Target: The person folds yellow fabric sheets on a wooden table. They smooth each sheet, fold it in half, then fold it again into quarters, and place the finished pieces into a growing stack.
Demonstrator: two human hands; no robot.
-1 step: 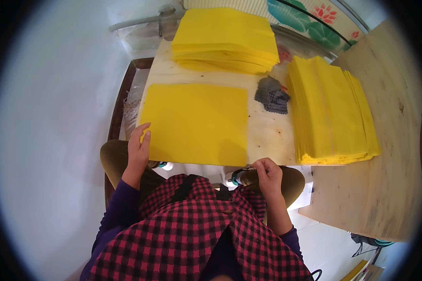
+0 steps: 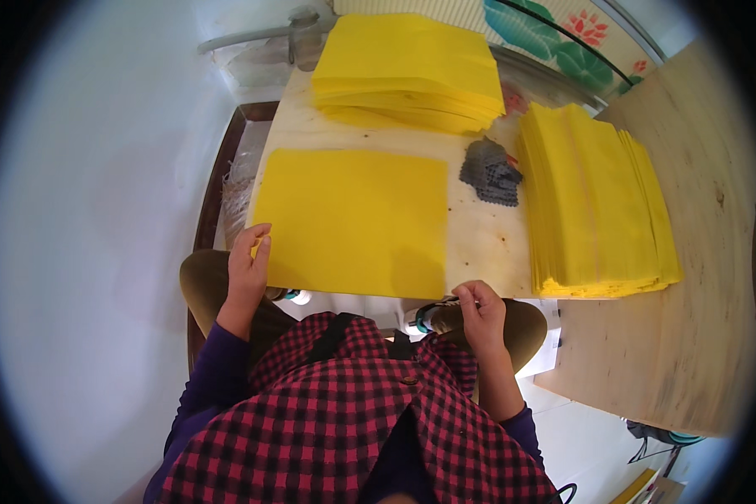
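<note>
A flat yellow sheet (image 2: 353, 218), looking like fabric or paper, lies on the pale wooden table (image 2: 487, 252) in front of me. My left hand (image 2: 247, 270) rests at its left edge, thumb and forefinger a little apart, their tips on the yellow. Just right of the sheet's near right corner, my right hand (image 2: 482, 314) is closed at the table's front edge. Its thumb and forefinger meet in a pinch; whether anything thin is between them is hidden.
A thick yellow stack (image 2: 407, 71) stands at the back. Another yellow stack (image 2: 596, 210) is on the right. Between them lies a dark grey cloth piece (image 2: 491, 174) with zigzag edges. A clear jar (image 2: 305, 40) stands behind, left. A wooden board (image 2: 672, 336) flanks the right side.
The whole view has shifted very slightly. Both hands and the sheet stay in the same places relative to each other.
</note>
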